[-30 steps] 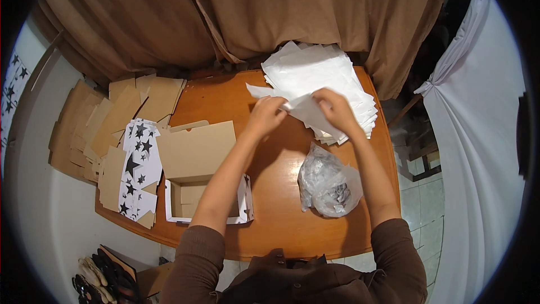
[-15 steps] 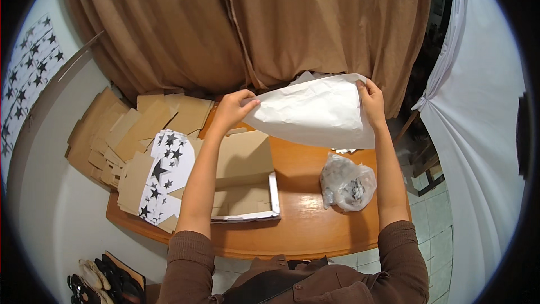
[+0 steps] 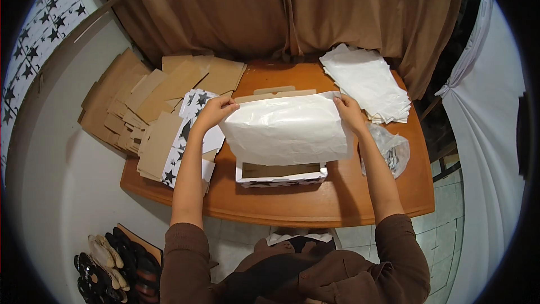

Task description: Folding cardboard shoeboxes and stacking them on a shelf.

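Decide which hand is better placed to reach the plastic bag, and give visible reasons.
Probably the right hand: it is nearer the plastic bag. The left hand is farther away, though both hold the white sheet.

Sheet (image 3: 287,126) plain wht, paper stack (image 3: 368,81) wht too. Box (image 3: 281,182) wht outside w/ blk stars, tan inside. Cardboard pcs (image 3: 154,152) tan; star-print pc (image 3: 179,152) blk on wht. Bag (image 3: 398,149) translucent gry. Table (image 3: 225,200) orange-brn, curtain (image 3: 360,11) brn, sleeves (image 3: 185,253) dk brn, hanging cloth (image 3: 492,152) wht.
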Tool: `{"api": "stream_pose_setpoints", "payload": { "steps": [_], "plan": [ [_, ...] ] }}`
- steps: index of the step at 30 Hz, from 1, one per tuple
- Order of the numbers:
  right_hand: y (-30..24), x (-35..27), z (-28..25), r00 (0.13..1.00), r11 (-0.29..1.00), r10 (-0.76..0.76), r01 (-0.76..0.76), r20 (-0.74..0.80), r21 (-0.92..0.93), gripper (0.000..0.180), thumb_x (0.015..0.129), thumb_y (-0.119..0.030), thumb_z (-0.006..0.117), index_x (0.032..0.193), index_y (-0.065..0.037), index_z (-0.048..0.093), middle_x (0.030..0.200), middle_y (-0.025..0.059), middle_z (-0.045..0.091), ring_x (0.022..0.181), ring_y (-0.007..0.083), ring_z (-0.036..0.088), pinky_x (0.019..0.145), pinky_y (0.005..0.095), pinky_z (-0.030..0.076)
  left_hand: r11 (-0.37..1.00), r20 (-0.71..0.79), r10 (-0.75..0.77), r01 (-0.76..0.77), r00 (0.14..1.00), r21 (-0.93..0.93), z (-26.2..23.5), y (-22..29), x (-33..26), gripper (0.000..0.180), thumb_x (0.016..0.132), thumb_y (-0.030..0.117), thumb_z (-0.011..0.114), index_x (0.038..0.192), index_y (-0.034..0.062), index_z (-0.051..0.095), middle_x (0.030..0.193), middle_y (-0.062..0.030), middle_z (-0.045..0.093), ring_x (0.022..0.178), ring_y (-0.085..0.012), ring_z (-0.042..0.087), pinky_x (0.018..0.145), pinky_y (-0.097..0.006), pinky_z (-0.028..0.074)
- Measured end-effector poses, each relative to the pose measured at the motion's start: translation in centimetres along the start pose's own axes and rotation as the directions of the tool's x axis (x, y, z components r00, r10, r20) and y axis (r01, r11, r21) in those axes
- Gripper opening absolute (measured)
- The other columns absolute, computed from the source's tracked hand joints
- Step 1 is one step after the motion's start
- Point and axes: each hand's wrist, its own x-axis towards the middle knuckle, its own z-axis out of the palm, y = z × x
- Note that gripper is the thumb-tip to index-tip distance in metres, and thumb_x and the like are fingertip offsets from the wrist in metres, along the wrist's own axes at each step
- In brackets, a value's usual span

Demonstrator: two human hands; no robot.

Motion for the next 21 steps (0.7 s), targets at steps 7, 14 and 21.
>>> {"api": "stream_pose_setpoints", "payload": {
  "steps": [7, 14, 21],
  "plan": [
    [0.0, -3.1, 3.9, 0.999, 0.922, 0.006, 0.014, 0.050, -0.386, 0.025, 0.084, -0.022, 0.054, 0.096, -0.002, 0.064, 0.084, 0.0205, 0.063, 0.081, 0.0353, 0.061, 0.070, 0.0401, 0.046, 0.968, -0.028, -0.039, 0.045, 0.999, 0.247, 2.9, -6.7, -1.3, 0.025, 0.082, 0.025, 0.059, 0.089, 0.0019, 0.064, 0.086, -0.0150, 0.065, 0.080, -0.0316, 0.062, 0.070, -0.037, 0.048],
    [0.9, -6.9, 7.3, 0.903, 0.491, -0.425, 0.173, -0.062, -0.854, 0.045, 0.086, -0.033, 0.054, 0.127, -0.014, 0.051, 0.135, 0.0150, 0.041, 0.126, 0.0347, 0.035, 0.099, 0.0481, 0.033, 0.729, -0.216, 0.282, -0.063, 0.935, 0.682, 9.4, -6.0, -4.1, 0.048, 0.081, 0.035, 0.060, 0.118, 0.0052, 0.053, 0.131, -0.0172, 0.044, 0.124, -0.0319, 0.038, 0.103, -0.048, 0.027],
    [0.8, -10.1, 11.7, 0.529, 0.426, -0.349, 0.825, 0.773, -0.372, 0.066, 0.088, -0.055, 0.042, 0.141, -0.017, 0.031, 0.146, 0.0151, 0.026, 0.137, 0.0310, 0.020, 0.110, 0.0495, 0.014, 0.698, 0.347, 0.419, -0.543, 0.839, 0.468, 16.4, -5.4, -7.6, 0.082, 0.082, 0.064, 0.044, 0.134, 0.0017, 0.038, 0.144, -0.0158, 0.030, 0.135, -0.0297, 0.024, 0.110, -0.049, 0.015]
  ]
}}
